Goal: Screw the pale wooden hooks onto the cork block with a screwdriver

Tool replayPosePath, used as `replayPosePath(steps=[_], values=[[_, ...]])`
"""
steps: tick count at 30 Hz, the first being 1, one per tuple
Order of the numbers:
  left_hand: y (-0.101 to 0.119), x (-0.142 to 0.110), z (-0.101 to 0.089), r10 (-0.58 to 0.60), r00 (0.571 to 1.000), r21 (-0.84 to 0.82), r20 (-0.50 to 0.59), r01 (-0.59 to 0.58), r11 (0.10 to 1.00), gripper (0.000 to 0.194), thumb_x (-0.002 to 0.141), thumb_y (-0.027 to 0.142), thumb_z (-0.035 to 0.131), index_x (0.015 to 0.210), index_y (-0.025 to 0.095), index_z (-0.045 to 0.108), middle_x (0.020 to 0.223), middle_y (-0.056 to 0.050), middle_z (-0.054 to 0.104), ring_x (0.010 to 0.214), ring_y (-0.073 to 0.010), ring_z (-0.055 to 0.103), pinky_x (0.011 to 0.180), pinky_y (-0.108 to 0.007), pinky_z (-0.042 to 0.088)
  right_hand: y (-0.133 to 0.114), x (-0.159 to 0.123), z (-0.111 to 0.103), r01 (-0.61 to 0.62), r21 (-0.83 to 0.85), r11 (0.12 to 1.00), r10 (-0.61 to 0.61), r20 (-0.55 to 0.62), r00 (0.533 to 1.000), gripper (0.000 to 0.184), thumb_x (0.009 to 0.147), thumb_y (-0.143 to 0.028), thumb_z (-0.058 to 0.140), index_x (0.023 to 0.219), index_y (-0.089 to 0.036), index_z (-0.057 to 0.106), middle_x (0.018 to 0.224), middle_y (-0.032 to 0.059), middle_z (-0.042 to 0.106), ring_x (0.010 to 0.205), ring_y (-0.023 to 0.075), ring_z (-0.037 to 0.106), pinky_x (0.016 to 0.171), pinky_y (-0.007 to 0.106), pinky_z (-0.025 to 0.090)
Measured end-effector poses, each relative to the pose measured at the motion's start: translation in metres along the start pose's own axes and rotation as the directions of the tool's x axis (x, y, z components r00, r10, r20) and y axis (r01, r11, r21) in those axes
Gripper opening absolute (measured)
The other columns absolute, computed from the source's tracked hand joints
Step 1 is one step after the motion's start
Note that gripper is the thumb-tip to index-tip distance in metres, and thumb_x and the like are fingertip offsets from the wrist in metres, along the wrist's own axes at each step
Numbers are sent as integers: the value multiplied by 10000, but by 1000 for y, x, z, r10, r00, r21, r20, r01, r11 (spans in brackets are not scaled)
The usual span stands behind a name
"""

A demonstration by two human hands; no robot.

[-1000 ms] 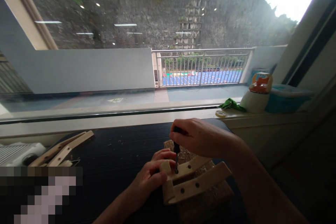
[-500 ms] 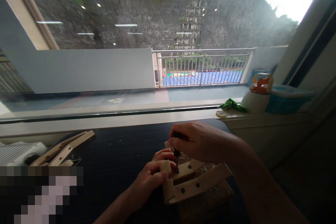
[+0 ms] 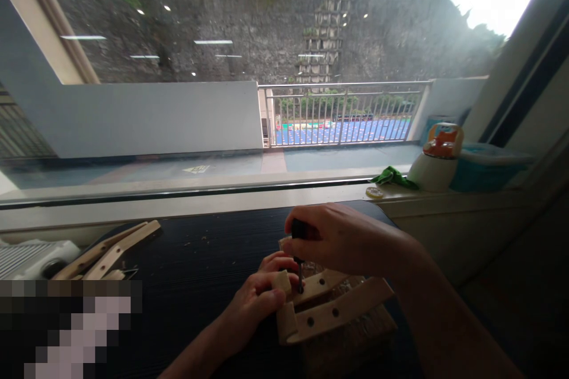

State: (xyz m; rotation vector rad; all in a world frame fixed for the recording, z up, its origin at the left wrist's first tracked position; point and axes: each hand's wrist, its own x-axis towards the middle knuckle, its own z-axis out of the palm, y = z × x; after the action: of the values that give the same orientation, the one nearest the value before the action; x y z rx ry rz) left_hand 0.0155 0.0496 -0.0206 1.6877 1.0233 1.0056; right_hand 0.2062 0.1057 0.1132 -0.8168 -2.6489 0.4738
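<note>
My right hand point(image 3: 322, 231) is closed round the black handle of a screwdriver point(image 3: 300, 275), which stands upright with its tip in a hole of a pale wooden piece. That wooden assembly point(image 3: 342, 308) has two bars with dark round holes, joined by a rounded end block. Under it lies a rough brownish block point(image 3: 368, 334). My left hand point(image 3: 260, 293) grips the assembly at its near left end, thumb on the end block and fingers behind it. Some of the left fingers are hidden by the wood.
More wooden pieces point(image 3: 118, 249) with holes lie at the left of the dark table point(image 3: 200, 296), beside a white ridged device point(image 3: 35, 257). On the sill stand a white-and-orange bottle point(image 3: 433, 160), a green cloth point(image 3: 393, 177), a yellow tape roll point(image 3: 374, 192) and a teal bin point(image 3: 489, 169).
My right hand has shifted slightly on the screwdriver, so more of the black handle shows. The left hand and the wooden assembly have hardly moved.
</note>
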Motion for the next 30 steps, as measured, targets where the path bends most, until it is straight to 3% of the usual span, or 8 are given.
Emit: replayPosePath(steps=[3,6,17,24,30], values=[[0,0,0,7,1000,-12,-9,-7,1000,359,762,392,523,969,183,729,1243,-86,558,1314,-331,260,1093,-458,231,-1,-3,-4,13,17,1000,-12,-22,1000,134,810,-342,569,897,-256,625,624,-87,579,523,51,461,474,191,297],[-1,0,0,16,1000,-30,-13,-16,999,346,757,389,534,963,194,732,1238,-79,565,1307,-326,278,1096,-454,225,0,-5,-8,21,14,1000,-20,-13,1000,108,816,-310,557,861,-245,631,597,-87,561,511,45,454,473,186,300],[-1,-1,0,-15,1000,-24,-19,15,1000,337,746,372,539,952,196,739,1249,-76,568,1318,-327,259,1102,-448,213,1,-3,-7,-26,7,1000,27,-35,999,182,803,-369,564,763,-194,597,609,-53,566,524,67,440,461,207,276],[0,-1,0,-30,999,-19,-12,30,999,353,739,360,538,977,191,735,1244,-79,578,1331,-330,237,1111,-469,188,-5,-3,-8,20,69,997,-18,-38,999,124,802,-270,541,825,-210,647,557,-74,540,479,49,419,462,191,282],[-1,0,-1,-24,1000,-35,-9,23,999,362,759,395,541,989,188,728,1263,-80,562,1336,-332,223,1115,-467,176,-2,-1,-10,-20,52,998,23,-70,997,195,814,-339,556,782,-176,660,589,-47,560,514,63,444,483,216,284]])
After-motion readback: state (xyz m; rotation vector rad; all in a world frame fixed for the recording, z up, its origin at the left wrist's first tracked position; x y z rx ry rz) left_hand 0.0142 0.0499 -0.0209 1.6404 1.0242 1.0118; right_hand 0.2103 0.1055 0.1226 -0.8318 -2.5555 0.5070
